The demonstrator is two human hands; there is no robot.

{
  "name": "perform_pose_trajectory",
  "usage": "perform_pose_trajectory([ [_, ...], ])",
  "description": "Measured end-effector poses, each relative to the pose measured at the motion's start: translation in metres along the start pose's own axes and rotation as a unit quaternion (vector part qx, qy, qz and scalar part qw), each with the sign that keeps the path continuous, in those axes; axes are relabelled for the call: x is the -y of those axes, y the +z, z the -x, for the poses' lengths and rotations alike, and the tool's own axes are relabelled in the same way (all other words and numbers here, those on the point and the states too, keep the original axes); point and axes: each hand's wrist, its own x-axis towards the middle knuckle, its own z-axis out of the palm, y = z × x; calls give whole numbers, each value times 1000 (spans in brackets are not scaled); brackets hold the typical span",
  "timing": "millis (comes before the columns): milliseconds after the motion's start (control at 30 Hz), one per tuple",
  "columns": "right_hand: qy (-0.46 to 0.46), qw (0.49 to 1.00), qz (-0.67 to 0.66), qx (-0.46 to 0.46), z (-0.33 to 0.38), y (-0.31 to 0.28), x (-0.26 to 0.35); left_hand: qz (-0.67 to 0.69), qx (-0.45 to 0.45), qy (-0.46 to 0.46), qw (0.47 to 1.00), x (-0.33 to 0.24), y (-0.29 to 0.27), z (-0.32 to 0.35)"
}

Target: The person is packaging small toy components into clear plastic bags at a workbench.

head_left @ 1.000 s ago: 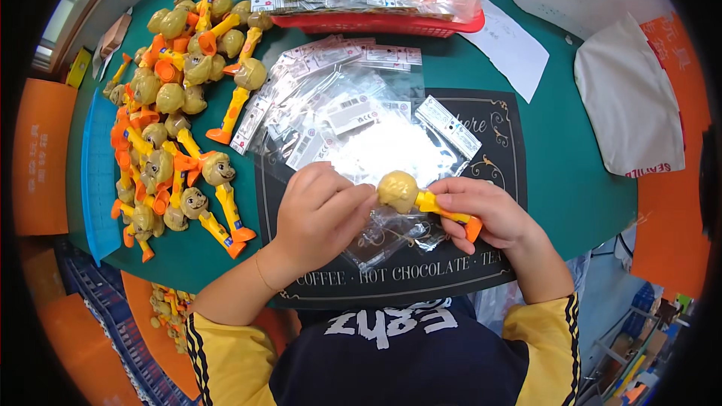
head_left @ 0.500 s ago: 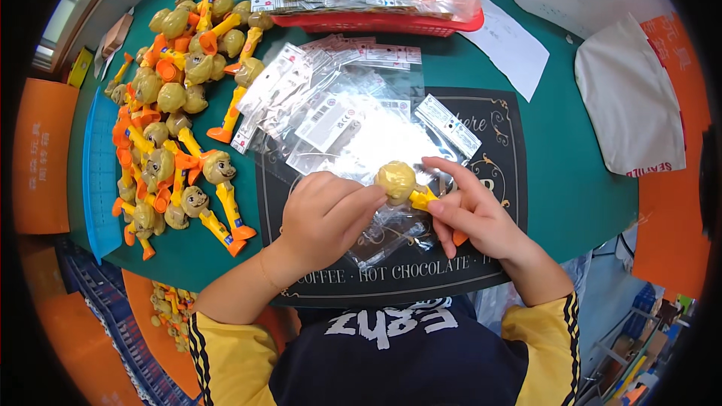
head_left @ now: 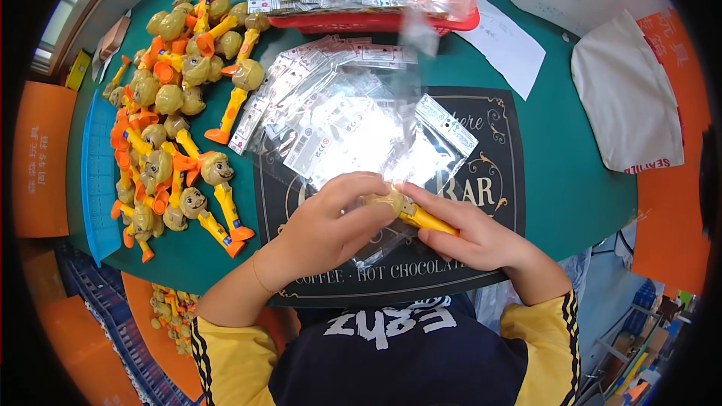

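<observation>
Over the black printed mat (head_left: 481,269), both of my hands hold one doll-headed toy (head_left: 432,219) with a round golden head and a yellow handle. My left hand (head_left: 323,218) has its fingers curled over the head and hides most of it. My right hand (head_left: 481,234) grips the yellow handle between thumb and fingers, its index fingertip reaching to the head. Under and beyond the hands lie clear plastic bags (head_left: 353,128) with printed header cards, some shining with glare. A blurred strip of clear plastic (head_left: 420,34) stands up behind them.
A heap of similar toys (head_left: 169,94) covers the left of the green table (head_left: 579,203), beside a blue tray (head_left: 100,180). At the back is a red basket (head_left: 323,25) of packaged bags, with a white paper sheet (head_left: 511,49) beside it. A whitish cloth bag (head_left: 624,98) lies at right.
My left fingers have closed over the toy's head, and my right hand has shifted along the handle, showing more of its yellow. A clear plastic strip has risen near the basket.
</observation>
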Motion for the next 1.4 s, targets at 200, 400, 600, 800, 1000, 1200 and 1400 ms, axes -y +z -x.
perform_pose_trajectory([
  [200,58,992,-102,43,1,-2,10,88,-15,-29,996,6,1,0],
  [400,108,962,-238,78,4,-11,7,459,-100,-257,845,6,3,2],
  [600,131,953,-267,65,3,-18,5,430,-20,-410,805,11,-4,3],
  [800,122,942,-312,-27,1,-13,2,280,-4,-355,892,-1,1,5],
  [1000,28,975,-148,-164,-4,24,1,327,33,-309,892,-23,35,13],
  [1200,21,996,62,-67,5,-4,20,227,71,-315,919,-19,33,15],
  [1400,-11,998,-18,-66,12,-4,9,332,42,-383,861,-19,27,9],
])
